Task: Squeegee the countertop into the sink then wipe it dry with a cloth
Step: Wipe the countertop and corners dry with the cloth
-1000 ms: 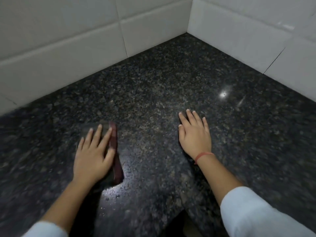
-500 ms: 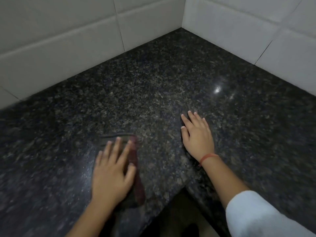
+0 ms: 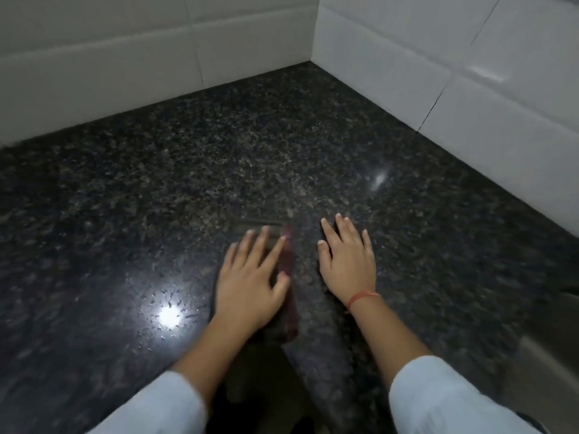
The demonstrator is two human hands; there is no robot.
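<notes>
A dark cloth (image 3: 289,267) with a red edge lies flat on the black speckled granite countertop (image 3: 219,158). My left hand (image 3: 250,283) presses down on it, palm flat and fingers spread, covering most of it. Just to its right, my right hand (image 3: 347,261) rests flat on the bare stone with its fingers apart and nothing in it; a red thread band circles its wrist. The red edge of the cloth lies in the narrow gap between the two hands. No squeegee is in view.
White tiled walls (image 3: 423,73) meet in a corner at the back. A metal sink rim (image 3: 545,336) shows at the right edge. The counter's inner corner edge (image 3: 291,349) is just below my hands. Small droplets glint in a light reflection (image 3: 169,314) at the left.
My left hand has slid the cloth to the right across the counter, from well apart to close beside my right hand. The right hand has stayed flat in place.
</notes>
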